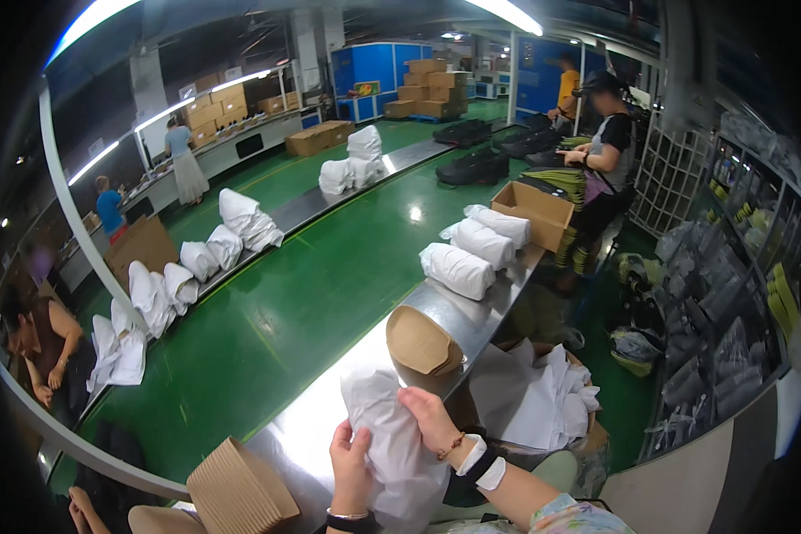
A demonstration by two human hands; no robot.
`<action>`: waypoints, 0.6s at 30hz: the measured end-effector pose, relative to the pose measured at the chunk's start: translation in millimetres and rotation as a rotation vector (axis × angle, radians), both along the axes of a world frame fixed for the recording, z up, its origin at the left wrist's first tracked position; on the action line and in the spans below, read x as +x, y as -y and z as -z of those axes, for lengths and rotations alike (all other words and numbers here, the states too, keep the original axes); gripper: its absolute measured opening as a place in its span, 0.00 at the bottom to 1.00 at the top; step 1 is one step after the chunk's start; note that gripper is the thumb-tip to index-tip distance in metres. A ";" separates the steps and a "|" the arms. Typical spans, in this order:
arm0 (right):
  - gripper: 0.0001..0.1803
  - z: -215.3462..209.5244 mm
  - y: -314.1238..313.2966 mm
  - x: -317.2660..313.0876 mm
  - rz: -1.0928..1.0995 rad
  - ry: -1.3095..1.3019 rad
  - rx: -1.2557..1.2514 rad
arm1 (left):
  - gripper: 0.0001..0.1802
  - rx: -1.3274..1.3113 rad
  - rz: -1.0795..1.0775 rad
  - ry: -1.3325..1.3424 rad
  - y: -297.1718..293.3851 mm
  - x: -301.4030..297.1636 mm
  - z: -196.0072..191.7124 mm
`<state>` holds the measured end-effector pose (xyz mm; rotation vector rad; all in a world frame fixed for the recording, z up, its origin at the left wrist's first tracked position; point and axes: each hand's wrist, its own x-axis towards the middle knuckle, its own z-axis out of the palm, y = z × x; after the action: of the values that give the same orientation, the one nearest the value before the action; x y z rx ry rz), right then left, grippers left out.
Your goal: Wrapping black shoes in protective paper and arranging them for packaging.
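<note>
My left hand (351, 467) and my right hand (432, 420) both grip a bundle wrapped in white tissue paper (390, 436), held over the near end of a steel table (329, 418). My left hand clasps its lower left side, my right hand presses on its upper right. Just beyond the bundle lies a stack of brown moulded paper inserts (421, 342). A second stack of brown inserts (240, 489) sits at my lower left.
Three white wrapped bundles (472, 254) lie farther along the table before an open cardboard box (534, 214). A box of loose white paper (529, 396) stands to my right. A person (601, 169) works at the far end. A green floor and a parallel table with white bundles (240, 222) lie left.
</note>
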<state>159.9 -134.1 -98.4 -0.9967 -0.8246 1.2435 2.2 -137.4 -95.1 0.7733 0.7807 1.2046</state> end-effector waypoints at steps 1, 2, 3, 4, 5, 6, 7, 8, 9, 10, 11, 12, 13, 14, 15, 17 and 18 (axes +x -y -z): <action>0.18 -11.3 6.1 -0.7 0.009 -0.001 0.005 | 0.27 0.039 0.110 0.081 2.2 -3.3 -7.5; 0.18 -24.6 11.8 -1.3 -0.118 -0.130 -0.020 | 0.32 0.078 0.217 0.110 6.5 -8.4 -12.9; 0.18 -34.4 16.6 0.7 -0.244 -0.258 -0.046 | 0.38 0.115 0.327 0.142 12.6 -10.8 -18.0; 0.19 -37.3 19.0 4.8 -0.291 -0.250 -0.019 | 0.38 0.115 0.335 0.143 16.8 -8.8 -22.4; 0.19 -43.3 21.2 6.2 -0.284 -0.250 -0.019 | 0.43 0.162 0.344 0.179 20.8 -5.7 -26.3; 0.20 -53.3 23.5 4.6 -0.317 -0.283 0.007 | 0.48 0.212 0.346 0.211 24.0 -4.9 -28.9; 0.21 -63.0 24.4 3.7 -0.347 -0.317 0.032 | 0.48 0.211 0.348 0.209 22.3 -5.3 -26.5; 0.22 -72.5 25.6 3.6 -0.323 -0.375 -0.014 | 0.49 0.202 0.323 0.152 19.4 -6.3 -21.8; 0.22 -72.6 25.2 2.7 -0.320 -0.376 -0.014 | 0.50 0.194 0.300 0.098 17.6 -3.4 -25.0; 0.21 -71.6 23.9 -0.6 -0.295 -0.419 0.020 | 0.50 0.192 0.303 0.098 17.8 -1.5 -28.7; 0.21 -69.6 23.0 -3.6 -0.270 -0.463 0.053 | 0.50 0.050 0.334 0.230 17.9 0.1 -33.5; 0.19 -64.5 21.3 -7.5 -0.235 -0.427 0.080 | 0.49 -0.094 0.356 0.360 19.3 0.0 -40.0; 0.19 -60.3 17.4 -6.5 -0.237 -0.433 0.074 | 0.49 -0.100 0.351 0.356 18.8 2.1 -37.6; 0.18 -57.2 10.9 -4.1 -0.153 -0.076 0.121 | 0.48 -0.031 0.318 0.297 16.3 6.0 -30.8; 0.16 -54.5 7.1 -3.8 -0.073 0.277 0.159 | 0.47 0.029 0.282 0.236 16.5 6.4 -24.7; 0.15 -54.2 3.7 4.1 0.018 0.504 0.257 | 0.44 -0.169 0.275 0.241 14.2 7.5 -28.3; 0.20 -55.0 0.8 13.9 0.068 0.759 0.291 | 0.43 -0.185 0.288 0.273 12.8 12.3 -33.0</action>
<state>173.8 -134.8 -43.4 -1.2512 -1.4924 0.6371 14.5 -150.3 -62.0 0.5337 0.5259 0.9395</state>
